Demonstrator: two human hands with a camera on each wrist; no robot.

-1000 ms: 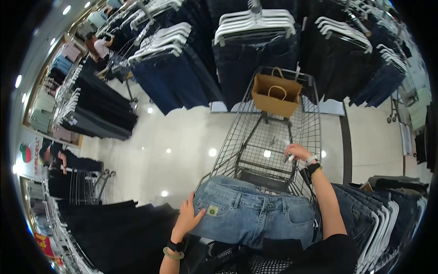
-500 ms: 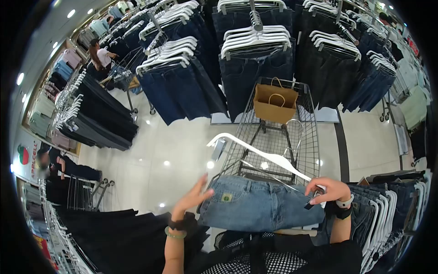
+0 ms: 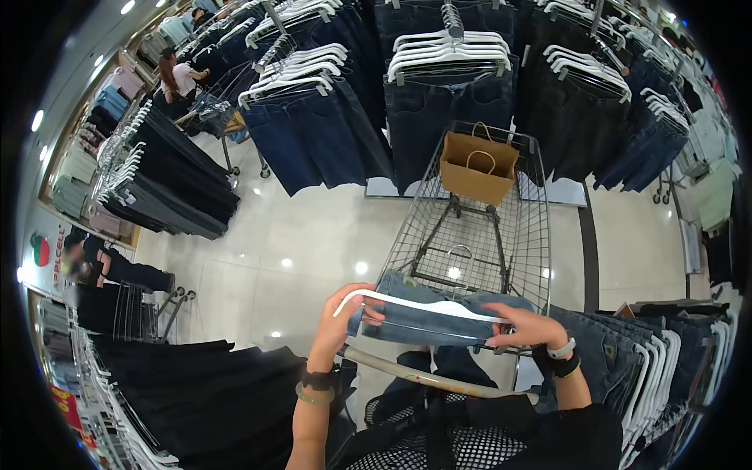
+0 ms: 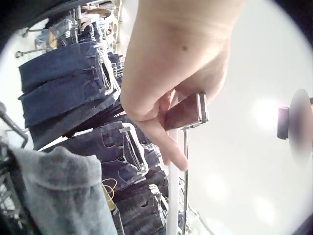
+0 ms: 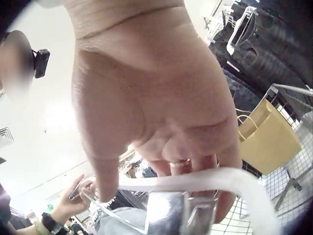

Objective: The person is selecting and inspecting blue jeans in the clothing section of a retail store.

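Left hand [image 3: 337, 317]: curled round one end of the white hanger [image 3: 431, 305], fingers at its metal clip [image 4: 188, 112]; earlier it hovered, holding nothing.
Right hand [image 3: 533, 329]: thumb and fingers about the opposite end; grip narrow, on the hanger.
White hanger: spans both hands, hook pointing away from the person; half a second ago it slanted upward from the right hand alone.
Blue jeans [image 3: 427, 334]: between the hands, just under the hanger, bunched narrower than before; whether clipped, cannot tell.
Cart handle [image 3: 439, 380]: nearer the person than the grip, now exposed along most of its length.
Shopping cart [image 3: 531, 235]: beyond the grip; mesh lies between hook and paper bag [image 3: 478, 176].
Left margin: wide tiled floor [image 3: 274, 227] ahead of the left hand; black trousers [image 3: 196, 399] near its forearm.
Right margin: racked jeans [image 3: 611, 352] close beside the right wrist, tight.
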